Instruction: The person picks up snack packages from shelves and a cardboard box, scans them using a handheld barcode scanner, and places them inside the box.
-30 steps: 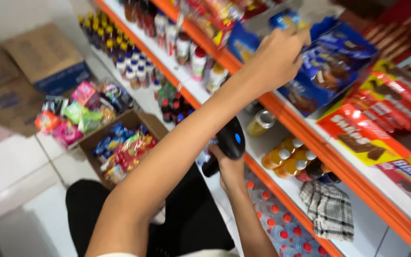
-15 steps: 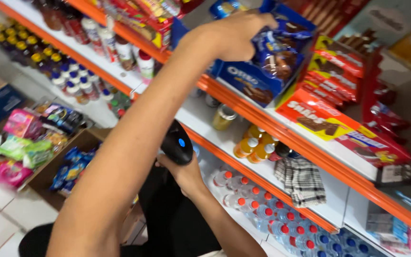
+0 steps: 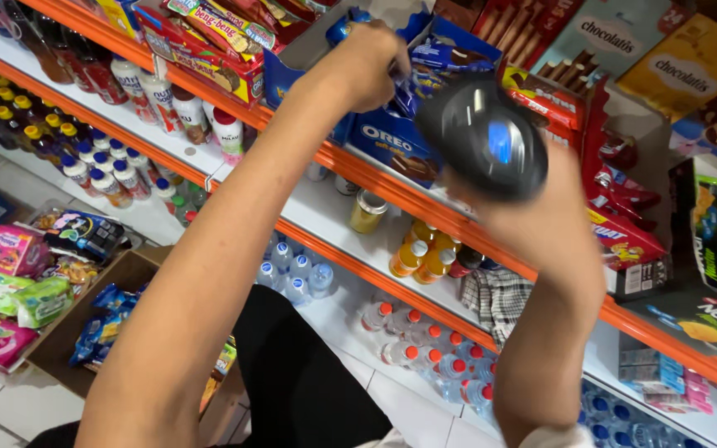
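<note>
My left hand [image 3: 368, 68] reaches up into a blue display box [image 3: 392, 145] of cookie packets on the orange-edged shelf [image 3: 375, 178]. Its fingers are closed around a blue packet [image 3: 340, 26] whose end shows beside the knuckles. My right hand [image 3: 545, 220] holds a black handheld scanner [image 3: 483, 137] with a small blue-lit window. The scanner is raised just right of the box, close to my left hand.
Red snack boxes [image 3: 616, 232] and brown chocolate boxes [image 3: 616, 37] fill the shelf to the right. Small bottles [image 3: 421, 257] and a checked cloth [image 3: 495, 294] sit one level down. A cardboard carton of packets [image 3: 105, 323] stands on the tiled floor at left.
My right hand has lifted the scanner from waist height up to the blue box. My left hand stays in the box, and the view has moved closer to the shelf.
</note>
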